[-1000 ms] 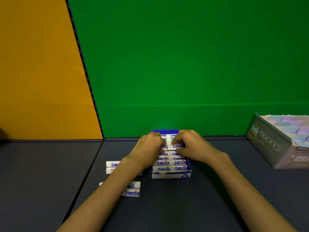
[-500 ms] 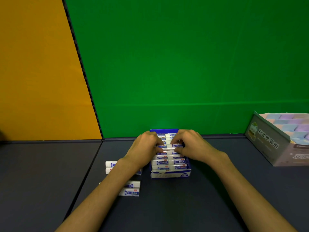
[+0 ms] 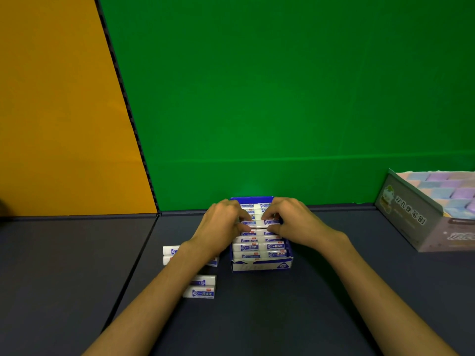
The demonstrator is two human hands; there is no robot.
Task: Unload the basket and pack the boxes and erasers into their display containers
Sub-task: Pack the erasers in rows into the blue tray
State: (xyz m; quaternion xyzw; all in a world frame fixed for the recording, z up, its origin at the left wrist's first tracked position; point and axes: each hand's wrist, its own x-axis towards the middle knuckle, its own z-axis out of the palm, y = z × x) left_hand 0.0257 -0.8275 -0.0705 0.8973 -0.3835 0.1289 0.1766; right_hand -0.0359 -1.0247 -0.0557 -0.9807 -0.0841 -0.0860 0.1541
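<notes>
Blue cardboard made the little display box (image 3: pixel 261 266) that sat in the middle of the dark desk (image 3: pixel 334 304), close to the green wall (image 3: pixel 282 98). In the head view, both hands were on the rows of white erasers (image 3: pixel 258 246) packed inside it. The left hand (image 3: pixel 222 224) and the right hand (image 3: pixel 293 222) had curled fingers (image 3: pixel 270 216) that pinched one eraser (image 3: pixel 267 222) near the back of the box. Half a second before, the hands were in almost the same spot, so little had changed; the eraser only looked pushed a bit deeper into its row. I think that meant this eraser was nearly seated and the box was getting full.

Four loose erasers still lay on the desk to the left of the box. Two (image 3: pixel 171 254) were partly hidden under the left arm, and two more (image 3: pixel 201 287) lay nearer the person. These probably still had to go in.

A grey display box (image 3: pixel 411 222) of pastel blocks stood at the right edge, well apart from the hands. No basket could be seen.

The erasers had blue labels with small writing, too blurry to read. The blue box had a round mark on its front, maybe a number. The grey box showed a cartoon animal and big slanted characters that I could not read for sure.
</notes>
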